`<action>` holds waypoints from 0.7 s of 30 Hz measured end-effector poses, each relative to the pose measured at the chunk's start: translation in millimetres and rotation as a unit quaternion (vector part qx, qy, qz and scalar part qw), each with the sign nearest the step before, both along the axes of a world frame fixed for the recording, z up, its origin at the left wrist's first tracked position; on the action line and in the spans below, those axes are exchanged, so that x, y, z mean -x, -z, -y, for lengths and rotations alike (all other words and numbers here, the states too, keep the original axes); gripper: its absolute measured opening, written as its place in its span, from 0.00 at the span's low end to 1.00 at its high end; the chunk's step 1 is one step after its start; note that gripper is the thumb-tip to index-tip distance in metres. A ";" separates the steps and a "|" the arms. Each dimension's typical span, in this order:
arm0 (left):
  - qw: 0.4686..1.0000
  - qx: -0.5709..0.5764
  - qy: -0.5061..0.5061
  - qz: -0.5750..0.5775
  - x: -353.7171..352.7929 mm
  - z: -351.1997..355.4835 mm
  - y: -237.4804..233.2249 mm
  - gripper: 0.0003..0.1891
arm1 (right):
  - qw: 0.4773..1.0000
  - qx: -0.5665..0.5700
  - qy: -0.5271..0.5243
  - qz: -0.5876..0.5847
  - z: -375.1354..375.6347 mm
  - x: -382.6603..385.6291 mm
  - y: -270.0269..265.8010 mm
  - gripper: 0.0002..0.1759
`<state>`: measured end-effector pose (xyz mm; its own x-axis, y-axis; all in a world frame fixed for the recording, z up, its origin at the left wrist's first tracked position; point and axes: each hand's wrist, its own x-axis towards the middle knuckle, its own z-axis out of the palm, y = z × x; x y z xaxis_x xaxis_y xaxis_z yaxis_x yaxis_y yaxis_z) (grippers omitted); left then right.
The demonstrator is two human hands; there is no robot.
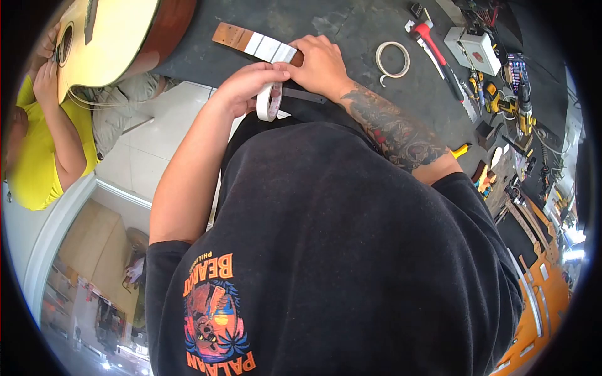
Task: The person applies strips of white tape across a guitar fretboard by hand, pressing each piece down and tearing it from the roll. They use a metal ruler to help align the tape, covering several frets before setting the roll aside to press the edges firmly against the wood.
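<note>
A brown guitar neck [231, 36] lies on the dark worktop, with white tape strips [269, 48] across its fretboard between the frets. My right hand [320, 61] is closed over its near right end, fingers curled round the wood. Beside it, my left hand [248, 86] grips a roll of white masking tape [269, 103] at the worktop's front edge. The left fingertips meet the right hand by the neck. How far the tape is pulled from the roll is hidden.
A second tape roll [392, 59] lies right on the worktop [364, 25]. Further right are a red-handled hammer [433, 50], a white box [473, 51], and yellow-black drills [501, 103]. At left, a person in yellow [63, 144] holds an acoustic guitar [119, 37].
</note>
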<state>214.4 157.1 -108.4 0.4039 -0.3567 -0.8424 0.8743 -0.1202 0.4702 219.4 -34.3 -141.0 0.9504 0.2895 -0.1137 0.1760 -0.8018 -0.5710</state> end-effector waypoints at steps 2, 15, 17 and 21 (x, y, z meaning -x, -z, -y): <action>1.000 0.012 0.013 0.010 2.4 -2.7 1.7 0.27 | 1.000 0.003 -0.006 -0.023 0.6 -3.4 -7.1 0.28; 0.998 0.052 0.015 0.008 11.5 -9.6 6.5 0.38 | 0.998 0.049 -0.002 0.026 -5.4 7.4 -10.4 0.24; 0.998 0.059 0.013 0.017 14.0 -11.3 5.9 0.38 | 0.997 0.050 0.017 0.060 -4.0 13.8 -9.0 0.23; 0.996 0.078 0.019 0.033 17.0 -15.9 5.0 0.41 | 0.990 -0.005 0.047 0.131 12.3 24.6 -5.5 0.18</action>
<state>197.5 173.0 -113.5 0.4413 -0.4967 -0.7474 0.8368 -0.0731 0.5427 194.8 -46.7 -135.4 0.9696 0.1990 0.1424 0.2444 -0.8160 -0.5238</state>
